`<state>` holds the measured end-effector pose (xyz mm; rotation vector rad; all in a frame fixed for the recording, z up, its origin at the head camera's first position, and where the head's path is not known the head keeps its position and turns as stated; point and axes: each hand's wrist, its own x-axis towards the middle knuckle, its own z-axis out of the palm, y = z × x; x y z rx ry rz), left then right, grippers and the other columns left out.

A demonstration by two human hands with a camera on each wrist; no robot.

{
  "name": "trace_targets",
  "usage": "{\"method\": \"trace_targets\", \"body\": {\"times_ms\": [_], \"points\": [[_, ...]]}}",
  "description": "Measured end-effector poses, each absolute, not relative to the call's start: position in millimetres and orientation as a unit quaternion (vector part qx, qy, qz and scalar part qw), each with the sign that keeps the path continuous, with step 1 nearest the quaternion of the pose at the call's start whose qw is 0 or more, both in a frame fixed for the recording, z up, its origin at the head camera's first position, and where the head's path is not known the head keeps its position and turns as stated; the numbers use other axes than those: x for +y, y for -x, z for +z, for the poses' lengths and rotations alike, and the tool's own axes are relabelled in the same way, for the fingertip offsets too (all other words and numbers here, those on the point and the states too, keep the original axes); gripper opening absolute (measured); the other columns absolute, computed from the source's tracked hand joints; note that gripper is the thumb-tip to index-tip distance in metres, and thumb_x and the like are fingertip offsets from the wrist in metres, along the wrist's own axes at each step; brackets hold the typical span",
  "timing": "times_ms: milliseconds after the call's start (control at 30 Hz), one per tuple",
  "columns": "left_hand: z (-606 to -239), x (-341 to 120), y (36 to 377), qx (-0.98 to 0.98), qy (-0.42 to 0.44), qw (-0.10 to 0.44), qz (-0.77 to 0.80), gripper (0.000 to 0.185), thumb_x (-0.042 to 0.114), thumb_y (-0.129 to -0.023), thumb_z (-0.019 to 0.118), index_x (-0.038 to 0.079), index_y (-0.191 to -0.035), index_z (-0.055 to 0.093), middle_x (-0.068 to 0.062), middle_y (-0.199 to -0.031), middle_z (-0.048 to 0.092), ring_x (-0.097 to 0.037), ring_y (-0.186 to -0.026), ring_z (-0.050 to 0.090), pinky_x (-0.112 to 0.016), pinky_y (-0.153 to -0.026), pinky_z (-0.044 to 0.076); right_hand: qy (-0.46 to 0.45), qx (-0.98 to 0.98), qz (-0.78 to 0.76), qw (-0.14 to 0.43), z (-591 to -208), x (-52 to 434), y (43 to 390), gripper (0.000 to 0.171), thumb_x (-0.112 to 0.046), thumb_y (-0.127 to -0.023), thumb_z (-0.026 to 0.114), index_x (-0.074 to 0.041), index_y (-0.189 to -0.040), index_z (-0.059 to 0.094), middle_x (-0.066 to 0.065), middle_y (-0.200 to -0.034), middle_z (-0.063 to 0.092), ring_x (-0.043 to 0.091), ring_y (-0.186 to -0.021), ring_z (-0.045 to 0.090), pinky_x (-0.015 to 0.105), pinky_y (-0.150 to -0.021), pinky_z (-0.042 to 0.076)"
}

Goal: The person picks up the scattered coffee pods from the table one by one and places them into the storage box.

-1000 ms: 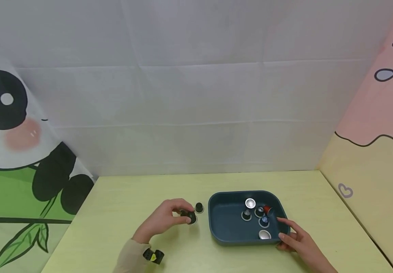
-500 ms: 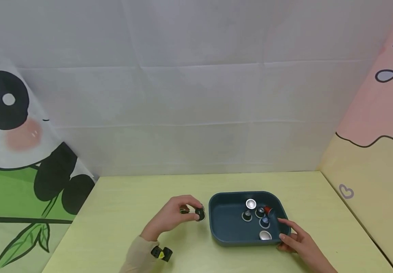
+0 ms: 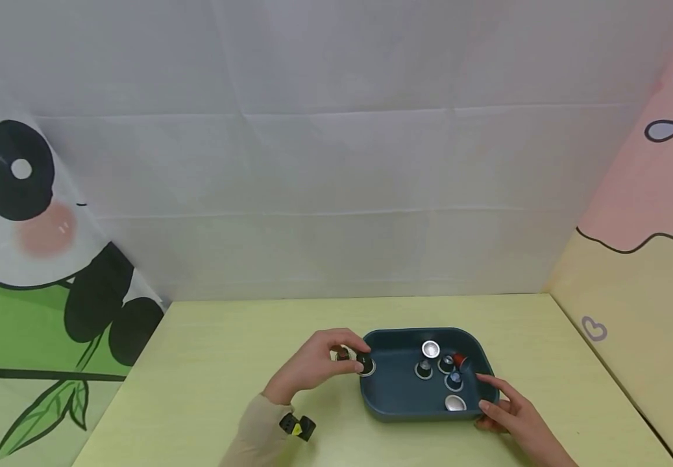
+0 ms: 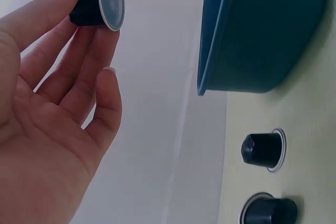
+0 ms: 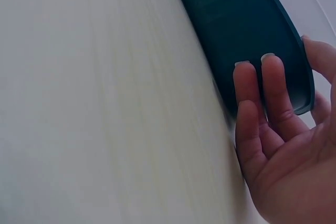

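My left hand (image 3: 318, 366) pinches a black coffee capsule (image 4: 90, 6) between thumb and fingers, at the left rim of the dark teal tray (image 3: 394, 405). The capsule's pale foil lid shows in the left wrist view, clear of the table. At the tray's right end, my right hand (image 3: 508, 412) holds the edge, with the thumb side at the rim and fingers (image 5: 275, 87) against the outer wall. Inside the tray are a red capsule (image 3: 459, 359), a blue capsule (image 3: 454, 380), dark capsules (image 3: 424, 370) and two with silver lids up (image 3: 430, 349).
Two dark capsules (image 4: 263, 149) stand on the pale yellow table (image 3: 225, 344) beside the tray in the left wrist view; in the head view my left hand largely covers that spot. A white cloth wall (image 3: 336, 194) closes off the back, with printed panels (image 3: 634, 311) at the sides.
My left hand has moved right with the pinched capsule, from the table left of the tray to the tray's left rim. The right hand stays at the tray's right end.
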<state>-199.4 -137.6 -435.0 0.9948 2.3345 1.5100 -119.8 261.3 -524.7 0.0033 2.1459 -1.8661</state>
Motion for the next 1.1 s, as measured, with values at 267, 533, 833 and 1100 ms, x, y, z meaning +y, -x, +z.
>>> {"method": "trace_targets", "body": {"times_ms": [267,533,833,1100], "points": [[-426.1,-115.7,206.2,0.792,-0.351,0.092,0.491,0.025,0.021,-0.09,0.077,0.017,-0.115,0.074,0.013,-0.109,0.067,-0.024,-0.1,0.061,-0.036,-0.082,0.051,0.0,0.743,-0.653,0.147,-526.2,262.5,119.5,0.036,-0.019,-0.102,0.059,-0.039,-0.132,0.054,0.019,-0.087,0.069,0.023,-0.077,0.069,0.028,-0.079,0.056],[-417.1,-91.5,214.4,0.782,-0.381,0.09,0.485,0.026,0.02,-0.09,0.077,0.021,-0.115,0.074,0.015,-0.112,0.066,-0.011,-0.1,0.06,-0.036,-0.085,0.051,0.006,0.741,-0.656,0.143,-527.1,262.5,120.8,0.041,-0.017,-0.103,0.058,-0.054,-0.119,0.055,0.018,-0.087,0.069,0.021,-0.075,0.068,0.027,-0.078,0.056],[-424.2,-71.3,226.8,0.781,-0.395,0.088,0.475,0.026,0.022,-0.09,0.076,0.019,-0.116,0.073,0.015,-0.113,0.067,-0.006,-0.102,0.059,-0.027,-0.084,0.05,0.013,0.735,-0.663,0.142,-529.6,263.0,122.6,0.044,-0.015,-0.103,0.057,-0.056,-0.118,0.055,0.02,-0.088,0.069,0.021,-0.076,0.069,0.027,-0.078,0.056],[-422.6,-52.1,234.3,0.784,-0.413,0.092,0.454,0.026,0.018,-0.089,0.077,0.016,-0.115,0.074,0.015,-0.111,0.067,-0.003,-0.099,0.06,-0.023,-0.082,0.051,0.004,0.741,-0.657,0.142,-525.8,260.0,120.0,0.04,-0.017,-0.102,0.059,-0.052,-0.121,0.055,0.019,-0.088,0.069,0.022,-0.076,0.069,0.027,-0.078,0.056]]}}
